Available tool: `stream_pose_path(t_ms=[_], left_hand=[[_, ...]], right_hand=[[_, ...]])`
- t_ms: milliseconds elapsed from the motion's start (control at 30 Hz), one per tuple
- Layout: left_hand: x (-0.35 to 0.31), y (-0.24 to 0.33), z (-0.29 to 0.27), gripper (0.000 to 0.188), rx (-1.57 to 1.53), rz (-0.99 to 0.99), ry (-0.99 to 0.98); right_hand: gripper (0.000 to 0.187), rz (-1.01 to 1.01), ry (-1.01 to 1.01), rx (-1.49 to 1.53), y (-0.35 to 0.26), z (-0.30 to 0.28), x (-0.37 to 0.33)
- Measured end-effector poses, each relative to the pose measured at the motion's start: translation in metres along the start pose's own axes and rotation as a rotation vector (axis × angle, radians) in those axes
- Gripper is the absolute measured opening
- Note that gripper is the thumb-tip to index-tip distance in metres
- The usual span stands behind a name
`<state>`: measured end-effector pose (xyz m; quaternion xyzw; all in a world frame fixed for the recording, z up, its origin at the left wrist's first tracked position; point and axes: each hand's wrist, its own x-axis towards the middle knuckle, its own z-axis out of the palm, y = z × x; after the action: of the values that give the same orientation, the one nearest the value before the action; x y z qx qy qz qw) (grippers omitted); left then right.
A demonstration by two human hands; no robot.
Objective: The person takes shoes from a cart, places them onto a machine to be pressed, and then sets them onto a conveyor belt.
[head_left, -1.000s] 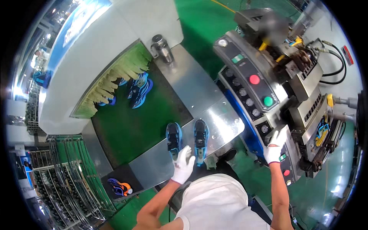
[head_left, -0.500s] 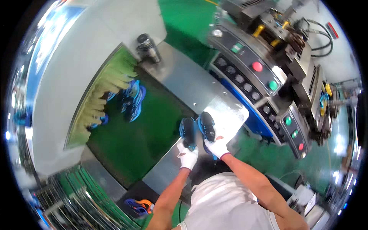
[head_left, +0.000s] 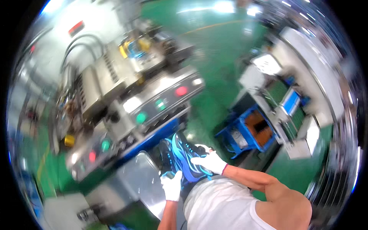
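Just below the middle of the frame, the white-gloved left hand [head_left: 171,186] seems, through the blur, to pinch the heel end of a black shoe [head_left: 165,153], while the gloved right hand [head_left: 211,162] closes its fingers on the side of a blue-and-black shoe [head_left: 180,151] that touches it. A metal machine [head_left: 115,73] with coloured buttons fills the upper left; a blue cart [head_left: 244,130] stands right of centre.

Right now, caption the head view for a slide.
White-gloved hands hold two black-and-blue shoes near a metal machine with red and green buttons.
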<state>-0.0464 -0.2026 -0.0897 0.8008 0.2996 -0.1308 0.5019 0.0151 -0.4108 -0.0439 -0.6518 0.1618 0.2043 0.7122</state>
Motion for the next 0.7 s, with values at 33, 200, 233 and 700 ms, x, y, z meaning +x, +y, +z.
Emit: stream_pose_path(t_ms=[33,200,233,700], left_hand=[[0.001,0.02,0.023,0.054,0.043,0.071,-0.04],[-0.041,0.161,0.106,0.05,0.211,0.358,-0.39],[-0.029,0.159,0.132,0.043,0.278,0.524,-0.389],[-0.048,0.458,0.537,0.079,0.333,1.318,-0.639]], right_hand=[[0.077,-0.036,0.084,-0.098,-0.001,-0.037,-0.005],[0.069,-0.226,0.53,0.358,-0.022,-0.163,-0.067],[0.071,-0.209,0.644,0.4,-0.033,-0.183,-0.085],[0.077,-0.027,1.514,-0.344,-0.114,-0.528,-0.111]])
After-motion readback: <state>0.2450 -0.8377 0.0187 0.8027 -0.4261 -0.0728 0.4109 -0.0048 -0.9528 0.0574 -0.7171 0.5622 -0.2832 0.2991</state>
